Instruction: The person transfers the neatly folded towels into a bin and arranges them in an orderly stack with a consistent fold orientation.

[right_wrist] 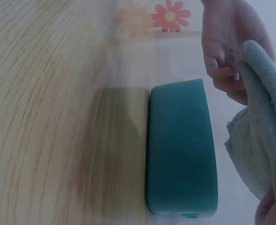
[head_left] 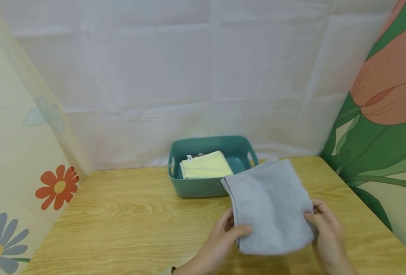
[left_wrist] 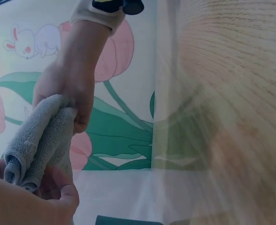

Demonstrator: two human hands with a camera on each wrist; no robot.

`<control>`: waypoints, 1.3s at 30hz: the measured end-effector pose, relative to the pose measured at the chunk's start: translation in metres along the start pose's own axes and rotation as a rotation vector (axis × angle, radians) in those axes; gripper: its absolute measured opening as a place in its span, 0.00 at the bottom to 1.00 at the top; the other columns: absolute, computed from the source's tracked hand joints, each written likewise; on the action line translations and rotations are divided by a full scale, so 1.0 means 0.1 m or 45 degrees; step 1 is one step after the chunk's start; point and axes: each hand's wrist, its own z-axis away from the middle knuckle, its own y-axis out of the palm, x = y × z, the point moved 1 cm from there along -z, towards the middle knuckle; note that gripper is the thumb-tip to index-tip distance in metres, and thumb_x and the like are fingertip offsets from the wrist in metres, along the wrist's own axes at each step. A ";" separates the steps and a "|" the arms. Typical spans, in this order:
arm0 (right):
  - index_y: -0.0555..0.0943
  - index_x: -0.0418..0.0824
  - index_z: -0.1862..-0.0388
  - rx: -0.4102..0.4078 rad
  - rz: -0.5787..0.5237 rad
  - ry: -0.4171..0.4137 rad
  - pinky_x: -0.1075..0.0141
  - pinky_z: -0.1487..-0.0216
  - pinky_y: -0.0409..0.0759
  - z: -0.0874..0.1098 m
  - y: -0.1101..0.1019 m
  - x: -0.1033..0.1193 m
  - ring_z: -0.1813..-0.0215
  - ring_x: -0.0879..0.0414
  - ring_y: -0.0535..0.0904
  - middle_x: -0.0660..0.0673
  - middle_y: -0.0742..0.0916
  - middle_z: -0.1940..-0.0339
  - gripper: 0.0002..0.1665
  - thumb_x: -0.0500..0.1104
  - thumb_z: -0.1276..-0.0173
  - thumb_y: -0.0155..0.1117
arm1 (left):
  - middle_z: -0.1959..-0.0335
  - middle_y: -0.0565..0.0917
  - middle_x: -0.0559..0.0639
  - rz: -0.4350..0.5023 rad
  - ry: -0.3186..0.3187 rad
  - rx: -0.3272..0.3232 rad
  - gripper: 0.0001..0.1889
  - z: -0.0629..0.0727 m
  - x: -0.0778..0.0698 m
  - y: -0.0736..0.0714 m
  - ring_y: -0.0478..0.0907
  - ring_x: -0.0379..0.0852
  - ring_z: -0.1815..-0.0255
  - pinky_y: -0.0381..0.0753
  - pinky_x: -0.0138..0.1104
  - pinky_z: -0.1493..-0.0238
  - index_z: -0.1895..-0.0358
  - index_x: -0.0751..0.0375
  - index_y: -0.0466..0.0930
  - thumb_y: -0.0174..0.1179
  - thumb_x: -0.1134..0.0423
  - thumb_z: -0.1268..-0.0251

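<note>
A folded grey towel [head_left: 271, 210] hangs between both hands above the table, its far end overlapping the right rim of a teal basket [head_left: 203, 188] in the head view. My left hand [head_left: 220, 238] pinches the towel's left edge, thumb on top and fingers beneath. On the opposite edge my right hand [head_left: 328, 233] pinches it the same way. Seen from the left wrist, the towel [left_wrist: 39, 140] shows its thick folded layers edge-on. Inside the basket lies a folded pale yellow towel [head_left: 207, 166] with a small white tag.
The basket stands at the back of the wooden table [head_left: 120, 217], close to a white cloth backdrop [head_left: 148, 76]. Side panels with painted flowers, the left panel [head_left: 24, 152] and the right panel [head_left: 388, 133], flank the table.
</note>
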 end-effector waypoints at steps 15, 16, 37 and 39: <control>0.81 0.43 0.55 0.128 -0.062 0.029 0.67 0.65 0.80 0.03 0.40 -0.05 0.62 0.57 0.80 0.49 0.85 0.58 0.26 0.20 0.31 0.40 | 0.44 0.81 0.52 -0.143 -0.040 -0.106 0.26 0.13 -0.12 -0.37 0.76 0.47 0.45 0.74 0.41 0.46 0.37 0.66 0.75 0.58 0.64 0.40; 0.81 0.43 0.55 0.132 -0.067 0.022 0.67 0.65 0.80 0.02 0.43 -0.05 0.62 0.58 0.80 0.49 0.85 0.58 0.26 0.20 0.32 0.40 | 0.44 0.81 0.52 -0.146 -0.030 -0.106 0.26 0.14 -0.12 -0.39 0.75 0.48 0.45 0.74 0.40 0.46 0.37 0.66 0.75 0.57 0.64 0.40; 0.78 0.41 0.54 0.113 -0.016 0.098 0.67 0.64 0.82 -0.06 0.89 -0.10 0.60 0.57 0.81 0.47 0.84 0.57 0.18 0.23 0.30 0.48 | 0.47 0.82 0.55 -0.191 0.070 -0.289 0.28 0.13 -0.26 -0.64 0.79 0.47 0.48 0.78 0.40 0.46 0.35 0.69 0.70 0.60 0.56 0.32; 0.77 0.40 0.53 0.103 0.002 0.119 0.67 0.62 0.82 -0.08 0.91 -0.09 0.58 0.56 0.80 0.47 0.84 0.56 0.16 0.24 0.30 0.49 | 0.48 0.82 0.55 -0.215 0.077 -0.305 0.28 0.12 -0.27 -0.66 0.80 0.48 0.50 0.79 0.40 0.48 0.35 0.70 0.70 0.60 0.57 0.32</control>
